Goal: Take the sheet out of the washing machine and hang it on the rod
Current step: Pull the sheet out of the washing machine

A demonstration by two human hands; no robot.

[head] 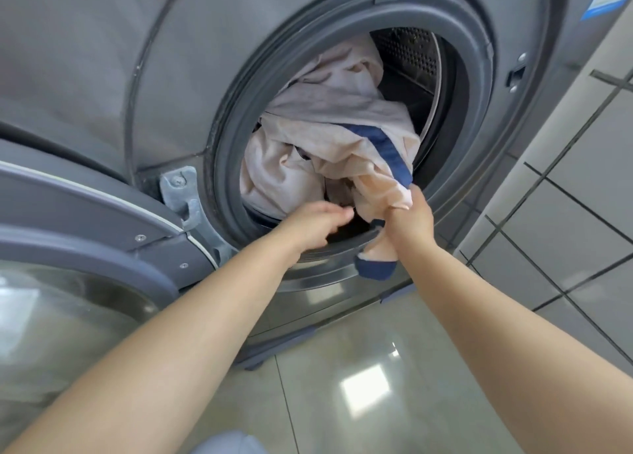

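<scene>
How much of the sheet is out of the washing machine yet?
Only a little. Done: the door is open. In hand: the right hand grips a blue-edged corner of the sheet at the rim; the left hand reaches in. Left: most stays in the drum; no rod in view.

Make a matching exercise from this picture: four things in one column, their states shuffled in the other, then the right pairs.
Things:
1. sheet
2. door
3. right hand
4. left hand

States:
A. swung open
B. grips a bunch of the cloth
C. holds nothing, reaching toward the drum
D. mostly inside the drum, one end hanging out

Pairs: 1-D, 2-A, 3-B, 4-C
</scene>
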